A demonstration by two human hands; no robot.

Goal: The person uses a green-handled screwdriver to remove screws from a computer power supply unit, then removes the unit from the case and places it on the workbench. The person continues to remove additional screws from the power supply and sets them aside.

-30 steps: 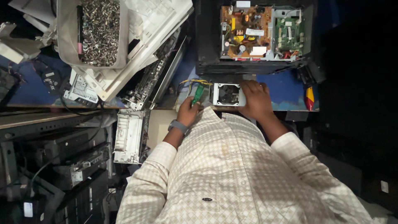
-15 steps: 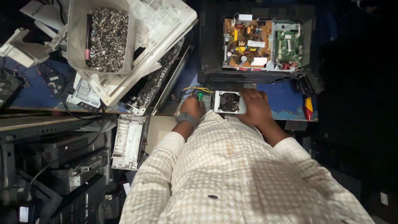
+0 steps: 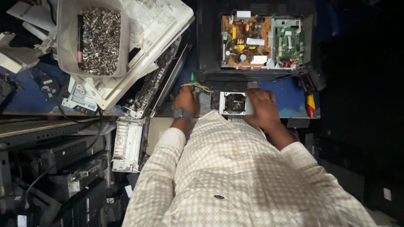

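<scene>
We see our left hand (image 3: 186, 100) curled around a green-handled screwdriver (image 3: 192, 78), fingers pressed together on the handle so that only its green tip shows above the knuckles; a loop of yellow wire (image 3: 198, 86) arches just over that grip, touching or nearly touching the fingers, we cannot tell which. A dark wristwatch (image 3: 182, 113) sits on the wrist right below the hand. Just to the right of this grip lies the small metal fan housing (image 3: 234, 103), a square frame with a round opening, resting on the blue tabletop (image 3: 288, 94). Our right hand (image 3: 263, 108) lies on the right edge of that housing, fingers spread flat over its side and top corner, steadying it rather than pinching it. Straight beyond the two hands, well past the housing, stands an opened black chassis (image 3: 208, 46) with a brown circuit board (image 3: 244, 42) and a green circuit board (image 3: 289, 44) side by side. Right of our right hand, near the table edge, lies a tool with a red and yellow handle (image 3: 309, 105). Left of the left grip, a slanted white printer panel (image 3: 143, 46) leans over stacked parts, and further left a grey plastic tub of screws (image 3: 94, 40) holds a dark pen-like tool (image 3: 80, 38) along its inner wall.
</scene>
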